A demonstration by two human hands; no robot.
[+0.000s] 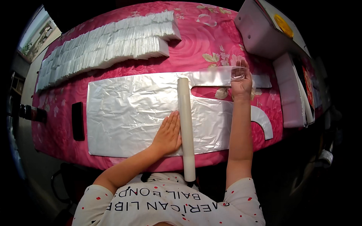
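A thin whitish plastic apron (128,113) lies wrinkled and flat across the table, its cut-out straps pointing right. Across it rests a pale tube (186,124), whose near end sticks out past the table's edge. My left hand (168,132) lies flat on the apron, fingers stretched out, right against the tube's left side. At the upper strap, my right hand (241,80) has its palm turned up and its fingers extended. Clear film of the strap drapes over those fingers, so the hand shows through it. My right forearm crosses over the lower strap (263,119).
Long rows of folded white plastic pieces (109,41) stand at the far left on the pink flowered tablecloth (196,34). A black phone (77,121) lies left of the apron, near a dark bottle (33,113). White boxes (260,32) occupy the right side, with a yellow roll (283,25) on top.
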